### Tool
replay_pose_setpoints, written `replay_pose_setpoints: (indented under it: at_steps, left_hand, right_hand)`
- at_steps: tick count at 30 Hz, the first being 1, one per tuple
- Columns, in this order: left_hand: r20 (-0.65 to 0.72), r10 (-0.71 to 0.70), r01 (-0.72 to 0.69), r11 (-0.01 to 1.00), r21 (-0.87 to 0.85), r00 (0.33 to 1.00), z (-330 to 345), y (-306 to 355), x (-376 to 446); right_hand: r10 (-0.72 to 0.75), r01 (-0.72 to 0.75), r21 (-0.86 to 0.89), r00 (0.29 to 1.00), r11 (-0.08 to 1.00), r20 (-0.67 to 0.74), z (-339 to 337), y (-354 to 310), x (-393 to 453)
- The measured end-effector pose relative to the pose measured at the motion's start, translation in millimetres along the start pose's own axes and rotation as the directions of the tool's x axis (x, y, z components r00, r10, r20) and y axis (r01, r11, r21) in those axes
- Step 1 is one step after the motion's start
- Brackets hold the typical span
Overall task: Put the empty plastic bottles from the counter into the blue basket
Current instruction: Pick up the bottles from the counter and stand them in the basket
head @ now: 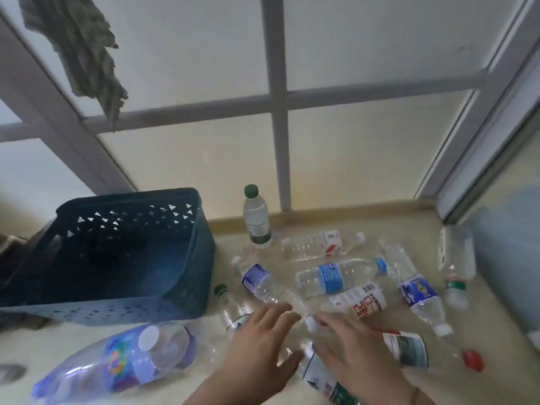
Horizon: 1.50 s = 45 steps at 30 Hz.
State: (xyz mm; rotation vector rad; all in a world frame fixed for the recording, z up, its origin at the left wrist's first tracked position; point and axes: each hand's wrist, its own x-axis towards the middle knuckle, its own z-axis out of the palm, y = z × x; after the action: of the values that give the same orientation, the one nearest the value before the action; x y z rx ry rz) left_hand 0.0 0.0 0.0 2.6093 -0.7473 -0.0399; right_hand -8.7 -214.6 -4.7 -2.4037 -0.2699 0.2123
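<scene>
The blue basket stands empty at the left of the counter. Several empty plastic bottles lie scattered to its right. A green-capped bottle stands upright by the window, and a blue-labelled bottle lies in the middle. A large purple-labelled bottle lies at the front left. My left hand hovers with spread fingers over a clear green-capped bottle. My right hand reaches over a bottle's white cap, its fingers apart; a green-labelled bottle lies partly under it.
A frosted window with a grey frame rises behind the counter, and a green cloth hangs at the upper left. A red-capped bottle lies at the front right. A wall bounds the counter on the right.
</scene>
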Motion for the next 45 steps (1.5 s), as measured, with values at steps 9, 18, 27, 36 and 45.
replay_pose_setpoints:
  at_steps: [9,18,27,36,45]
  left_hand:
    - [0.386,0.004,-0.127,0.947,0.295,0.923,66,-2,8]
    - [0.375,-0.001,-0.166,0.896,0.413,0.927,78,-4,28]
    - [0.275,0.150,-0.228,0.933,0.280,0.950,61,-23,23]
    - [-0.103,-0.046,0.056,0.994,0.092,0.994,44,-33,13]
    - [0.033,-0.406,0.258,0.513,-0.819,0.913,20,14,33]
  right_hand:
    - [0.079,-0.005,-0.394,0.982,0.919,0.171,65,39,-20]
    - [0.086,-0.031,-0.388,0.989,0.921,0.124,73,44,-17]
    - [0.021,-0.002,-0.252,0.997,0.968,0.072,57,43,-21]
    - [-0.082,0.083,-0.002,0.994,0.997,-0.066,32,26,-11]
    - [-0.094,0.211,0.382,0.948,0.900,-0.304,-1,-22,57]
